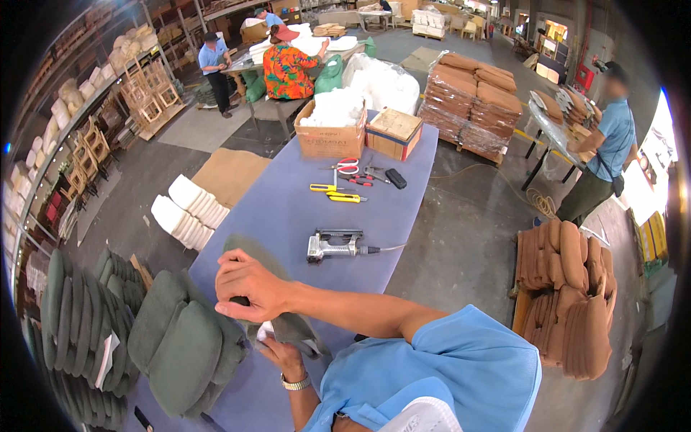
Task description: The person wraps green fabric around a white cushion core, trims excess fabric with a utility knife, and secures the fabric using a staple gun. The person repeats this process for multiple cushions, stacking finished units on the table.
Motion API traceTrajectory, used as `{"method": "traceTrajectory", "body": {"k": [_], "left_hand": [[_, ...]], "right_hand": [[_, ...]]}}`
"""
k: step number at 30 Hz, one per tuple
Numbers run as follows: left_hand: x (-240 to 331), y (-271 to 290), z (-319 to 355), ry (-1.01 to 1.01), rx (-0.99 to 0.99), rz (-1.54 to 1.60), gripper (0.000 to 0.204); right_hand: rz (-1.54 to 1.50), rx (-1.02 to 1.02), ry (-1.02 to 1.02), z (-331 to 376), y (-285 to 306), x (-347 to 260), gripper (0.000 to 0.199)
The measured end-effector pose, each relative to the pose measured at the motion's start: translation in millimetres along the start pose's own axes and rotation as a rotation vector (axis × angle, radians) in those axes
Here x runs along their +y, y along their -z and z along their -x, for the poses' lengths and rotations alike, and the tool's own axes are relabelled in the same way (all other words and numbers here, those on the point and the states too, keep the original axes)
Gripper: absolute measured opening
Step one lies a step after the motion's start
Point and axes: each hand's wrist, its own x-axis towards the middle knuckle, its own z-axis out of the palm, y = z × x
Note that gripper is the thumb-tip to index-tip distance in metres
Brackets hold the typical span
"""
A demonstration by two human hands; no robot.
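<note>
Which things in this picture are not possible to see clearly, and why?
Head view:
- Left hand: its fingers are hidden under the green cushion cover.
- White piece in the cover: mostly hidden, kind unclear.
- Right hand: its fingertips curl out of sight.
- Small tools beyond the staple gun: too small.

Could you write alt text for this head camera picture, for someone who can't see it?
Seen from above, a person's right hand and left hand hold a dark green fabric cover over a blue-covered table. A staple gun lies beyond, with green cushions stacked at left.
</note>
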Motion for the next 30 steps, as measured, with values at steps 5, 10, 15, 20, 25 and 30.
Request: {"method": "traceTrajectory", "body": {"k": [5,10,15,20,25,30], "left_hand": [[29.7,-5.8,-24.9,-0.266,0.007,0.058,0.05],[100.7,-29.3,-41.7,-0.082,-0.134,0.295,0.064],[122.5,-50.2,-51.1,-0.163,-0.262,0.097,0.085],[81.5,-43.5,-26.1,-0.072,-0.44,-0.059,0.085],[45.7,-32.5,8.0,0.03,-0.443,-0.075,0.05],[52.2,-43.8,-17.2,0.161,-0.233,0.008,0.043]], "right_hand": [[-0.073,0.12,-0.004,-17.7,10.6,-12.3,0.025],[-0.041,0.058,-0.193,3.5,21.5,17.6,0.027],[-0.042,0.136,-0.277,19.3,38.6,29.7,0.033],[-0.085,0.231,-0.3,35.9,62.5,29.8,0.034],[-0.1,0.273,-0.294,44.6,71.1,25.2,0.035],[-0.138,0.164,-0.374,22.8,66.5,62.7,0.043]]}}
